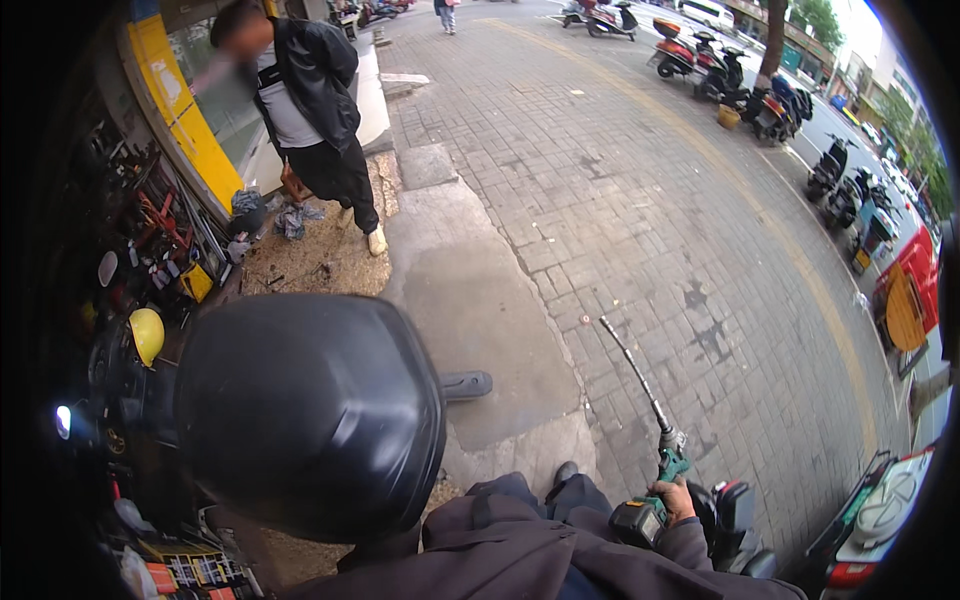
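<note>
My right hand (677, 498) is wrapped around the grip of a green cordless power tool (672, 460), at the lower right of the head view. Its battery pack (637, 521) sits at the hand's left. From the tool's front, a long, thin, slightly bent metal shaft (636, 368) reaches forward above the paving. Left of my body, a large glossy black rounded shell (310, 415) fills much of the view, with a short dark bar (466, 385) jutting from its right side. My left hand does not show.
Ahead left, a person in a black jacket (315, 90) stands beside a yellow door frame (180, 100). Tools and scrap (160, 220) crowd the left side, near a yellow hard hat (147, 336). Brick paving (600, 220) runs rightward to parked scooters (715, 65).
</note>
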The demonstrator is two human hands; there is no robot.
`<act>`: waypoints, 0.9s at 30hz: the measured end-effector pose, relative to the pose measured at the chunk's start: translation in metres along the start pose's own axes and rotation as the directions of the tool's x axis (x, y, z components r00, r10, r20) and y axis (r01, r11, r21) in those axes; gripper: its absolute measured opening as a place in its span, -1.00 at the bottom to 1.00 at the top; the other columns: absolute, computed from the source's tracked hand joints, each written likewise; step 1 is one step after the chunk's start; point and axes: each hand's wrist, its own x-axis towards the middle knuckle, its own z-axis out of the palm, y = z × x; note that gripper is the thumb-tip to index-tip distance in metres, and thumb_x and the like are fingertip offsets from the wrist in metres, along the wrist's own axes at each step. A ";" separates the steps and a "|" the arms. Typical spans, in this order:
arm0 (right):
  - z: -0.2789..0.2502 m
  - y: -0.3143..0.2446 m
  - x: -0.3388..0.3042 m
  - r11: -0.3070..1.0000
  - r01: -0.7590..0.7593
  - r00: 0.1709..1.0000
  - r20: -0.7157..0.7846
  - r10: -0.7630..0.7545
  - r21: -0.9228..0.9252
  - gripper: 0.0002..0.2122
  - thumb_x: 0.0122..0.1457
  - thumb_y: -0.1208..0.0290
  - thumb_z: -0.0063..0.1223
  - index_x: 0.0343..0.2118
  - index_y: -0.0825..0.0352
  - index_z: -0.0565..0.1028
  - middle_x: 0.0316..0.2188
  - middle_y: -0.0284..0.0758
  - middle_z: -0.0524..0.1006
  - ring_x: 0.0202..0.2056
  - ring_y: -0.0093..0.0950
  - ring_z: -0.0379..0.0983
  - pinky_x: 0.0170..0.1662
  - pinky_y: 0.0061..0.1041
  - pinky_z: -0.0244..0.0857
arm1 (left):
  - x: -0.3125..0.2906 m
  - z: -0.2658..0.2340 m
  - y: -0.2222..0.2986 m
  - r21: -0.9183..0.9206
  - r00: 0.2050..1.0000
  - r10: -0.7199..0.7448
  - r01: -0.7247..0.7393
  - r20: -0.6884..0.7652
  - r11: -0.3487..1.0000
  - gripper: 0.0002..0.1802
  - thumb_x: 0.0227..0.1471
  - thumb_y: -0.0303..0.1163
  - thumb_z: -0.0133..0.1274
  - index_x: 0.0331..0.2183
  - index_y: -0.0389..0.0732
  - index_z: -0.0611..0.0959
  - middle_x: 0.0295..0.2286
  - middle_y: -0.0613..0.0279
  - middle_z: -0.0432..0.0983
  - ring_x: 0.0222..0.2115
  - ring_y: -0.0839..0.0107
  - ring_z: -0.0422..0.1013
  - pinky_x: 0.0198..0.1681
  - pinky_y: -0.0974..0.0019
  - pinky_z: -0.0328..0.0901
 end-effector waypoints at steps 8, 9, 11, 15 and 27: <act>0.048 -0.096 0.173 0.980 0.013 0.978 0.204 0.029 -0.199 -0.65 -0.19 0.69 0.13 -0.25 0.45 0.39 -0.54 -0.23 0.48 -0.58 -0.35 0.46 -0.50 -0.36 0.40 | 0.048 0.073 0.064 -0.100 0.996 -0.083 0.079 -0.034 0.992 -0.63 -0.15 -0.23 0.07 -0.47 -0.43 0.61 -0.46 -0.25 0.53 -0.34 -0.14 0.47 -0.25 0.00 0.30; 0.055 -0.108 0.190 0.977 0.009 0.977 0.212 0.037 -0.211 -0.65 -0.20 0.70 0.14 -0.25 0.46 0.40 -0.54 -0.23 0.48 -0.58 -0.35 0.46 -0.50 -0.37 0.40 | 0.053 0.079 0.073 0.003 0.989 -0.096 0.097 0.108 0.995 -0.63 -0.15 -0.24 0.06 -0.42 -0.42 0.61 -0.40 -0.27 0.53 -0.27 -0.16 0.45 -0.20 0.02 0.32; 0.074 -0.139 0.225 0.948 0.002 0.978 0.199 0.065 -0.319 -0.64 -0.21 0.69 0.19 -0.26 0.48 0.40 -0.54 -0.23 0.49 -0.57 -0.36 0.47 -0.49 -0.38 0.40 | 0.056 0.103 0.101 -0.228 0.984 -0.177 0.169 -0.016 0.959 -0.67 -0.16 -0.26 0.06 -0.51 -0.41 0.61 -0.49 -0.24 0.53 -0.33 -0.18 0.45 -0.23 0.01 0.32; 0.125 -0.186 0.288 0.911 -0.026 0.963 0.235 0.134 -0.413 -0.65 -0.22 0.65 0.25 -0.28 0.51 0.44 -0.50 -0.20 0.52 -0.53 -0.33 0.49 -0.43 -0.35 0.43 | 0.085 0.135 0.130 -0.227 0.916 -0.400 0.392 0.010 0.892 -0.61 -0.14 -0.25 0.07 -0.33 -0.39 0.63 -0.30 -0.20 0.55 -0.22 -0.09 0.46 -0.13 0.06 0.31; 0.352 -0.316 0.449 0.723 0.098 0.906 0.361 0.220 -0.684 -0.85 -0.13 0.61 0.03 -0.42 0.45 0.45 -0.56 -0.29 0.49 -0.55 -0.42 0.43 -0.42 -0.46 0.36 | 0.289 0.133 0.245 -0.333 0.838 -0.546 0.513 -0.006 0.791 -0.62 -0.05 -0.12 0.07 -0.46 -0.30 0.64 -0.44 -0.14 0.56 -0.33 -0.12 0.47 -0.27 0.01 0.33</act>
